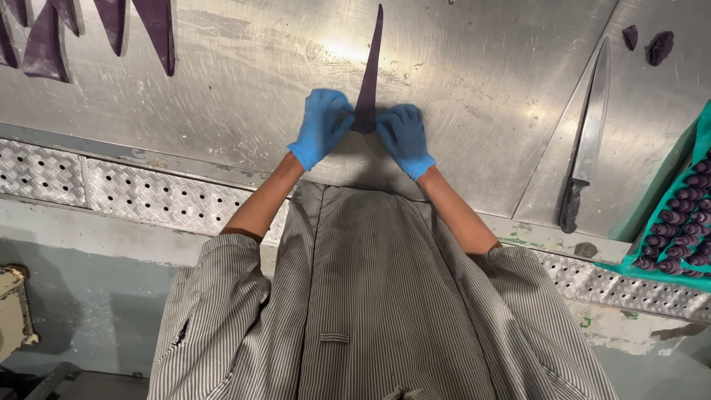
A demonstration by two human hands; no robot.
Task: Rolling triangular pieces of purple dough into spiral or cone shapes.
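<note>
**Rolling the wide end of a purple dough triangle**

Nearest the camera: grey striped work coat w/ sleeves pushed up, forearms reaching out over the perforated metal edge strip (148, 194). Left hand (321, 126) & right hand (404, 138), both in blue gloves, sit side by side on the scratched steel table (474, 89). Fingers of both are curled down on the wide base of a long dark-purple dough triangle (369, 67), pinching it; tip points away, lying flat.

Judged step: start of the roll, base just tucked. Next move prob. needs even pressure from both palms, pushing toward the tip.

Right: black-handled long knife (586, 148), teal tray of rolled purple pieces (685, 215). Far left: more cut purple triangles (141, 26).
</note>
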